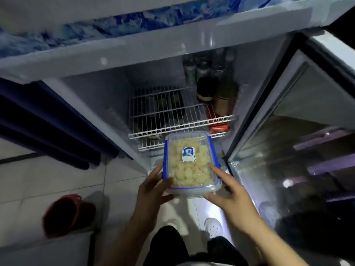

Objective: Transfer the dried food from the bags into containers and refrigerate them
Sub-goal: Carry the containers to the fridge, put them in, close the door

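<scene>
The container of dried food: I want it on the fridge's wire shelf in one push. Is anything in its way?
Nothing visible. The left hand and right hand hold the container before the open fridge; the wire shelf looks bare at front and left. Jars stand only at its back right.

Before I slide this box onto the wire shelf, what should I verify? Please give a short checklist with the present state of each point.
1. The fridge door is open: ok.
2. The left hand and right hand both hold the container: ok.
3. The lid sits on the container: ok. Clips locked: cannot tell.
4. The left part of the wire shelf looks bare: ok.
5. The jars stand at the shelf's right, apart from that spot: ok.
</scene>
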Tool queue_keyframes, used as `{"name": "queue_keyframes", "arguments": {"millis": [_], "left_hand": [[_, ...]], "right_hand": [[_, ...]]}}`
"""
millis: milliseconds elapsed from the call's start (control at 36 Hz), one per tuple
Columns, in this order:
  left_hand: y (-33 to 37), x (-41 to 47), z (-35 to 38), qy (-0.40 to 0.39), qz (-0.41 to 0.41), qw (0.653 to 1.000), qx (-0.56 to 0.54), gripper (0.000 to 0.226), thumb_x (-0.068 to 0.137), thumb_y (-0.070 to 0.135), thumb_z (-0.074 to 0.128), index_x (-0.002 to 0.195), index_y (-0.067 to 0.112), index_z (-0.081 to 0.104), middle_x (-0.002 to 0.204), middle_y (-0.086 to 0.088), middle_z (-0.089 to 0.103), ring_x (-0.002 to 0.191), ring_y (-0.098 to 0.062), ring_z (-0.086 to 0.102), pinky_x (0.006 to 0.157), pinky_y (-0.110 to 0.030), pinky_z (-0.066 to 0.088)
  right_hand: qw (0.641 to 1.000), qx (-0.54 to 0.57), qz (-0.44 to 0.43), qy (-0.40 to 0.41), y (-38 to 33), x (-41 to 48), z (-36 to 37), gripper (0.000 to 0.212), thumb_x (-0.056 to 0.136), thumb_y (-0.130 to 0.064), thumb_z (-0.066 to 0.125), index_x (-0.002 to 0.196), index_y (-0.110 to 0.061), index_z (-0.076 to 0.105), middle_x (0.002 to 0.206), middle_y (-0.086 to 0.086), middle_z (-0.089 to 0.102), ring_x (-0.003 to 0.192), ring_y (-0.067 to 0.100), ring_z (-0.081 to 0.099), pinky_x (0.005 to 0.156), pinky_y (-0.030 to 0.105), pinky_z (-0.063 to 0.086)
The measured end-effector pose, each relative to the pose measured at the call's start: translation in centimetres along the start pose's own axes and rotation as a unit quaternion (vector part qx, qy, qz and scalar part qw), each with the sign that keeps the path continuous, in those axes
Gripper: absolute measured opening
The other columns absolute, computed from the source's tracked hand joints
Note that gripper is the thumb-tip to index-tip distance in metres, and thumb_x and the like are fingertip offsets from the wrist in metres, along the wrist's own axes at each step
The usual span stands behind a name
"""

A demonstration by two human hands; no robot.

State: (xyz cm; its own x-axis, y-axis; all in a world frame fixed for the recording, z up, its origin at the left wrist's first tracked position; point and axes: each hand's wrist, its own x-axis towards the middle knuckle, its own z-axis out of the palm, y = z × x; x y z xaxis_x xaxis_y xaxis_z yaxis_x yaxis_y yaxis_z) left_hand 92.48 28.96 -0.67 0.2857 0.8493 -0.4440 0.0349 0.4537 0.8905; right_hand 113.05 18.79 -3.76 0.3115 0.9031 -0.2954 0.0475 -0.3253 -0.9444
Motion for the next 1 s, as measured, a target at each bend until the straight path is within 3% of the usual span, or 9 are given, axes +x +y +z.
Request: {"name": "queue_keyframes", "arguments": {"millis": [167, 278, 500, 583, 667, 750, 889, 944, 1000], "left_hand": [[-0.7, 4.1, 1.7, 0.049, 0.031, 0.998, -0.020, 0.052, 0.084, 0.019, 0.070, 0.134, 0.032, 0.062, 0.123, 0.000, 0.071, 0.105, -0.021, 0.072, 0.071, -0.033, 0.060], [-0.3, 7.9, 2.2, 0.066, 0.051, 0.996, -0.033, 0.046, 0.093, 0.006, 0.062, 0.132, 0.031, 0.064, 0.121, 0.001, 0.072, 0.104, -0.021, 0.072, 0.071, -0.034, 0.061], [0.9, 15.8, 2.4, 0.094, 0.034, 0.994, -0.039, 0.049, 0.091, 0.005, 0.063, 0.134, 0.028, 0.063, 0.122, -0.003, 0.070, 0.110, -0.026, 0.068, 0.081, -0.046, 0.061], [0.9, 18.0, 2.3, 0.084, 0.028, 0.995, -0.043, 0.052, 0.093, 0.007, 0.062, 0.138, 0.030, 0.058, 0.123, -0.003, 0.069, 0.112, -0.025, 0.068, 0.091, -0.052, 0.057], [0.6, 19.8, 2.1, 0.074, 0.054, 0.995, -0.043, 0.052, 0.094, 0.004, 0.062, 0.142, 0.023, 0.055, 0.130, -0.007, 0.066, 0.117, -0.029, 0.065, 0.086, -0.042, 0.059], [0.4, 21.2, 1.9, 0.068, 0.088, 0.993, -0.042, 0.051, 0.094, 0.005, 0.065, 0.143, 0.016, 0.054, 0.128, -0.007, 0.068, 0.116, -0.030, 0.066, 0.092, -0.046, 0.057], [1.1, 24.4, 1.7, 0.073, 0.105, 0.992, -0.009, 0.041, 0.097, 0.015, 0.064, 0.137, 0.019, 0.059, 0.114, 0.000, 0.073, 0.102, -0.021, 0.071, 0.076, -0.029, 0.057], [1.7, 25.9, 1.6, 0.079, 0.103, 0.991, -0.009, 0.031, 0.095, 0.013, 0.065, 0.126, 0.019, 0.066, 0.101, 0.003, 0.077, 0.084, -0.012, 0.073, 0.065, -0.021, 0.055], [2.2, 27.2, 1.8, 0.085, 0.102, 0.991, 0.007, 0.035, 0.093, 0.015, 0.069, 0.128, 0.015, 0.067, 0.106, -0.002, 0.077, 0.079, -0.008, 0.072, 0.062, -0.021, 0.056]], "right_hand": [[0.998, -0.003, -0.052, -0.030, -0.2, 5.1, -1.6, 0.074, 0.080, -0.015, 0.084, 0.135, -0.054, 0.053, 0.141, -0.020, 0.056, 0.135, 0.007, 0.048, 0.116, 0.047, 0.037], [0.996, -0.015, -0.085, -0.028, -0.7, 9.1, -1.7, 0.073, 0.080, -0.014, 0.083, 0.137, -0.050, 0.054, 0.140, -0.018, 0.058, 0.134, 0.004, 0.049, 0.117, 0.043, 0.036], [0.989, -0.109, -0.089, -0.043, -0.8, 16.8, -1.1, 0.069, 0.087, -0.021, 0.078, 0.145, -0.040, 0.047, 0.149, -0.017, 0.048, 0.138, -0.004, 0.039, 0.119, 0.034, 0.031], [0.977, -0.184, -0.100, -0.039, -0.6, 18.8, -0.6, 0.064, 0.091, -0.029, 0.073, 0.146, -0.041, 0.043, 0.155, -0.010, 0.042, 0.148, 0.013, 0.028, 0.122, 0.039, 0.025], [0.960, -0.257, -0.108, -0.011, -0.6, 20.4, 0.0, 0.063, 0.092, -0.033, 0.070, 0.144, -0.050, 0.039, 0.165, -0.003, 0.024, 0.151, 0.021, 0.018, 0.121, 0.043, 0.020], [0.949, -0.291, -0.121, 0.014, -1.0, 21.8, 0.6, 0.061, 0.092, -0.029, 0.070, 0.147, -0.038, 0.044, 0.166, 0.003, 0.020, 0.151, 0.027, 0.022, 0.121, 0.047, 0.021], [0.935, -0.324, -0.144, 0.025, -1.9, 24.8, 0.8, 0.047, 0.098, -0.028, 0.063, 0.144, -0.025, 0.053, 0.156, 0.014, 0.040, 0.145, 0.032, 0.033, 0.115, 0.048, 0.030], [0.918, -0.368, -0.144, 0.043, -2.2, 26.3, 0.9, 0.041, 0.097, -0.030, 0.063, 0.136, -0.020, 0.061, 0.139, 0.015, 0.056, 0.131, 0.036, 0.046, 0.108, 0.047, 0.036], [0.905, -0.400, -0.130, 0.065, -2.3, 27.6, 1.1, 0.033, 0.097, -0.035, 0.061, 0.123, -0.016, 0.067, 0.119, 0.016, 0.064, 0.115, 0.038, 0.052, 0.098, 0.044, 0.038]]}}
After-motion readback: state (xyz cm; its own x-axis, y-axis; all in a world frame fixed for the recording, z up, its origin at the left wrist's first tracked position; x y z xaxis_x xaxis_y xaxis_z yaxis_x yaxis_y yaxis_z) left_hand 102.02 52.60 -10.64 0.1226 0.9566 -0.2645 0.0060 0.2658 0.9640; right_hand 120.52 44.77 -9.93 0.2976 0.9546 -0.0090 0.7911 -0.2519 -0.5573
